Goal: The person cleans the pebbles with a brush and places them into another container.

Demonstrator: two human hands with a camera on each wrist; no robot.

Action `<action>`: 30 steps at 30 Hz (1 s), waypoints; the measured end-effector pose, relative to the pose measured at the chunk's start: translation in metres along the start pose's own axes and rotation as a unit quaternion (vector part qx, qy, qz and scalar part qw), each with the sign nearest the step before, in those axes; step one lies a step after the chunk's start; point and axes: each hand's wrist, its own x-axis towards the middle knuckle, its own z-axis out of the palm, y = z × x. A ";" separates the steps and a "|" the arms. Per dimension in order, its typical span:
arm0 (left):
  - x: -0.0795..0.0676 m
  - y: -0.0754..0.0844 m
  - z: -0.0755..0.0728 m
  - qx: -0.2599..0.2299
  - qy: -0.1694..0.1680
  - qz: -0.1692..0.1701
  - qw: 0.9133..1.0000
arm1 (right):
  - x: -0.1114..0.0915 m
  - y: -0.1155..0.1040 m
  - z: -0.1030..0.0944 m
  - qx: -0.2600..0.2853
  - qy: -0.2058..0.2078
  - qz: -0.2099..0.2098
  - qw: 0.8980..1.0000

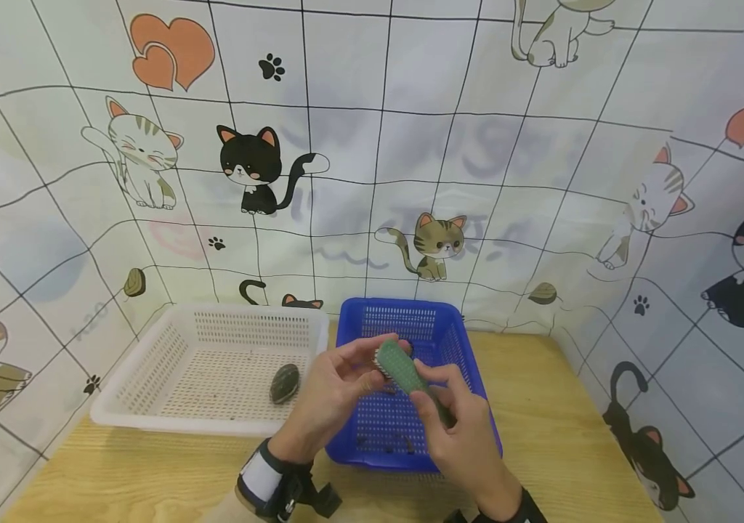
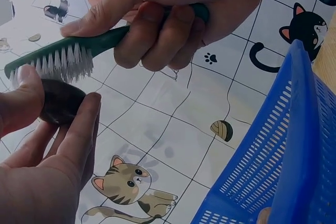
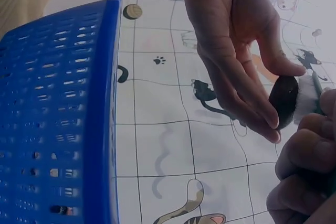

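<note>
My left hand (image 1: 329,388) holds a dark, smooth, oval clam (image 2: 62,103) between thumb and fingertips, over the blue basket in the head view. Most of this clam is hidden there by the brush. My right hand (image 1: 460,428) grips the handle of a green scrub brush (image 1: 405,367), with the thumb laid along its back in the left wrist view. White bristles (image 2: 68,62) face the clam and meet its upper side. Another dark, ridged clam (image 1: 285,383) lies at the right side of the white basket (image 1: 182,426).
Below the hands stands a blue perforated basket (image 1: 372,462) with several small dark things in it, partly hidden by the hands. The white basket is close on its left. Both stand on a wooden table (image 1: 529,407), against a wall covering printed with cats (image 1: 437,247).
</note>
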 end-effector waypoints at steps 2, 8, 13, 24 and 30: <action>0.000 -0.001 0.001 -0.001 -0.008 -0.001 1.000 | 0.000 0.000 0.001 -0.001 0.005 -0.002 1.000; 0.001 -0.001 0.000 -0.024 -0.013 -0.007 1.000 | 0.004 0.006 -0.006 0.008 0.026 0.011 1.000; 0.000 0.003 -0.001 -0.046 0.004 -0.007 0.999 | 0.001 0.008 -0.007 0.015 0.015 0.015 1.000; -0.002 0.001 0.001 0.030 -0.003 -0.031 0.999 | 0.000 -0.001 0.001 0.008 0.006 -0.016 1.000; -0.005 0.004 0.000 0.017 -0.001 -0.027 0.999 | 0.002 0.006 -0.007 0.027 0.023 0.014 0.999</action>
